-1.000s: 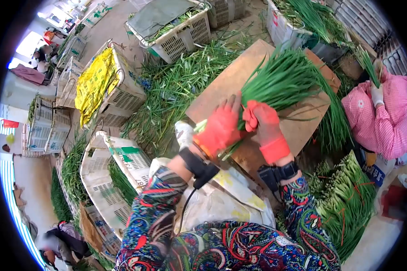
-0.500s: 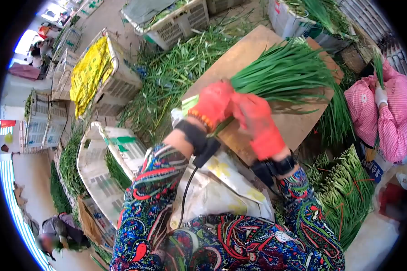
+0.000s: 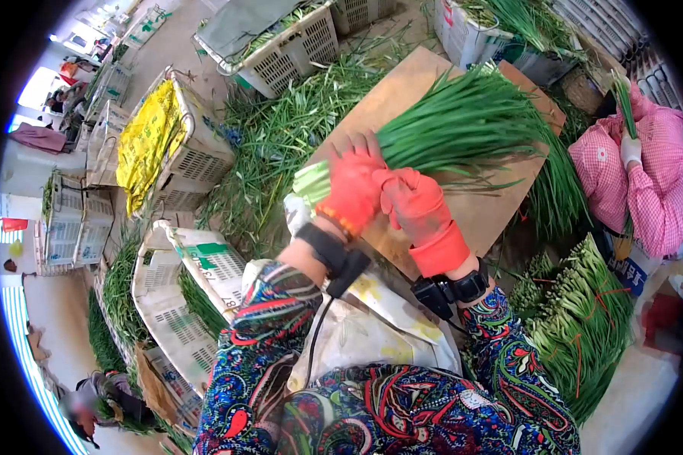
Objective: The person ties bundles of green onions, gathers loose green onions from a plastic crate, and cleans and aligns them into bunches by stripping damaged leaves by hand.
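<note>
A thick bunch of garlic chives (image 3: 463, 121) lies across a wooden board (image 3: 402, 235), pale stem ends to the left and green leaves fanned to the right. My left hand (image 3: 354, 182), in an orange glove with dirty fingertips, is wrapped over the bunch near its stems and grips it. Close against it, my right hand (image 3: 416, 208), gloved alike, is closed with fingers pinched at the near side of the bunch. Whatever may be in that pinch is hidden.
Tied bundles of chives (image 3: 584, 326) are stacked at right. A person in pink checks (image 3: 653, 182) sits beyond them, holding chives. White crates (image 3: 296, 61) stand behind and at left, one under a yellow sack (image 3: 150, 140). Loose leaves (image 3: 281, 136) cover the floor.
My left hand's fingers have lifted into view over the stems, and the right hand has shifted slightly left and down beside it. The view has tilted a little.
</note>
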`<state>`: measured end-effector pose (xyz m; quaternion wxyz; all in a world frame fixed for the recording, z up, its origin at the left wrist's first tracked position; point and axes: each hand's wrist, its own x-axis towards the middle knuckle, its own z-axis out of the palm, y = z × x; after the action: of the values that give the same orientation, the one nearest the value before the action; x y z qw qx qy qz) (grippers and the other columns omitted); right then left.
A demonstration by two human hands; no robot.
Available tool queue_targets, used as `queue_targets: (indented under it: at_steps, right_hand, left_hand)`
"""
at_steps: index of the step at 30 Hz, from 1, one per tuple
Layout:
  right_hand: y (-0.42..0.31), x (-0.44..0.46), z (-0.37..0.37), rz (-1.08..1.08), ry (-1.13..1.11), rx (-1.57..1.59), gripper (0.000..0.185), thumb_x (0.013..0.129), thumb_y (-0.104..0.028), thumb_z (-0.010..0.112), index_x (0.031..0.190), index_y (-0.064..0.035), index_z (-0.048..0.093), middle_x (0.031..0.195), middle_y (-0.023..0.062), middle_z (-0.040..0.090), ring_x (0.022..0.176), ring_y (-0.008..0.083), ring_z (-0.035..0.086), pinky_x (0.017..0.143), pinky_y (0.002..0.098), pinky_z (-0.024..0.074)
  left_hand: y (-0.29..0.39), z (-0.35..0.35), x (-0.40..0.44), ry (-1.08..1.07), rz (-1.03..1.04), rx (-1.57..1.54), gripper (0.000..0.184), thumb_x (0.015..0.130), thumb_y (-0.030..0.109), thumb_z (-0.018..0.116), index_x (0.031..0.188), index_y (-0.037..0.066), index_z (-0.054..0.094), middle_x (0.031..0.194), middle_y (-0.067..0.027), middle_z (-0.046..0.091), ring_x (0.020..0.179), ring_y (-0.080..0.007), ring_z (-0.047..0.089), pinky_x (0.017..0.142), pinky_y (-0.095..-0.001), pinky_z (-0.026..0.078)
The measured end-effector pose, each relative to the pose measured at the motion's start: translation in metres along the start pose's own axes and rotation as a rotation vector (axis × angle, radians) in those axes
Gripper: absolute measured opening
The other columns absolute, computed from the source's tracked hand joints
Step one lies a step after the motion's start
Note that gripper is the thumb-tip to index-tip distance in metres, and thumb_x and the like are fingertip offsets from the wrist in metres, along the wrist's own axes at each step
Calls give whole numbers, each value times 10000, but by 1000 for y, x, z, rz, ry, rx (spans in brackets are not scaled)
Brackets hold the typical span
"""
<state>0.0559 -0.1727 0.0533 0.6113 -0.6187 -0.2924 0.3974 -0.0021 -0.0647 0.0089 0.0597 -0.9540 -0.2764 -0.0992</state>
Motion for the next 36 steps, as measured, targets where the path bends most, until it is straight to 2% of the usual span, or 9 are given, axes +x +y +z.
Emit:
queue_targets:
  at_steps: [10, 11, 15, 17, 21, 24, 28, 31, 36]
  right_hand:
    - [76, -20, -36, -108, -62, -633, 287, 824, -299, 542, 712, -39, 583, 673, 183, 536, 588, 300, 529, 547, 341, 414]
    - [74, -22, -38, -80, -38, -621, 297, 821, -308, 558, 700, -38, 582, 624, 137, 552, 558, 240, 534, 537, 323, 415]
    - [68, -30, -48, 331, -103, 47, 281, 829, -324, 565, 748, -57, 597, 682, -8, 562, 632, 85, 522, 561, 259, 415]
    - [59, -36, -41, 293, 34, 233, 251, 820, -311, 578, 798, -62, 600, 736, -6, 569, 681, 84, 521, 607, 241, 410]
    - [65, -30, -46, 432, 45, 731, 268, 826, -268, 559, 933, -24, 526, 867, 29, 555, 792, 104, 525, 608, 210, 411]
    - [105, -19, -48, 367, -95, 840, 312, 822, -288, 556, 1021, -50, 522, 940, 7, 556, 895, 110, 516, 725, 208, 417]
    - [67, -19, -13, 276, 13, 771, 452, 821, -306, 559, 1206, -85, 474, 1199, 37, 494, 1043, 153, 492, 891, 290, 384]
    - [62, -24, -13, 248, -43, 758, 552, 780, -300, 615, 1241, -58, 434, 1181, 52, 512, 1093, 165, 468, 938, 313, 363]
    - [75, -24, -5, 207, -42, 652, 472, 756, -185, 635, 1179, -51, 473, 1117, 70, 540, 1003, 183, 523, 871, 326, 425]
  left_hand:
    - [-19, -3, 11, -174, 23, -309, 835, 637, 476, 670, 1176, -84, 365, 993, -242, 541, 872, -368, 558, 744, -413, 454]
    - [-18, 0, 8, -132, 38, -269, 867, 634, 485, 667, 1198, -90, 346, 975, -247, 547, 873, -370, 556, 743, -421, 454]
    - [-15, -17, 8, -184, 99, -238, 950, 643, 516, 650, 1278, -85, 277, 1037, -280, 530, 929, -396, 535, 811, -404, 441]
    - [-26, -48, 16, -405, 130, -422, 922, 665, 519, 637, 1276, -80, 293, 1068, -288, 522, 981, -393, 521, 841, -391, 429]
    - [-55, -42, 23, -263, 15, -565, 703, 778, 497, 546, 1227, -29, 415, 1085, -262, 536, 1057, -340, 503, 871, -366, 407]
    - [-66, -25, 14, -594, -62, -743, 641, 810, 489, 510, 1188, -26, 463, 1066, -251, 552, 1019, -338, 528, 865, -358, 409]
    - [-67, -26, -1, -647, -9, -797, 578, 822, 464, 519, 1129, -26, 519, 975, -193, 608, 922, -271, 579, 802, -327, 442]
    - [-58, -38, -2, -943, -344, -1043, 587, 817, 467, 533, 1125, -33, 524, 938, -150, 623, 879, -234, 583, 775, -308, 453]
    - [-46, -10, -26, -721, -213, -1178, 660, 829, 507, 491, 1204, -35, 451, 1115, -156, 542, 1018, -209, 512, 873, -303, 397]
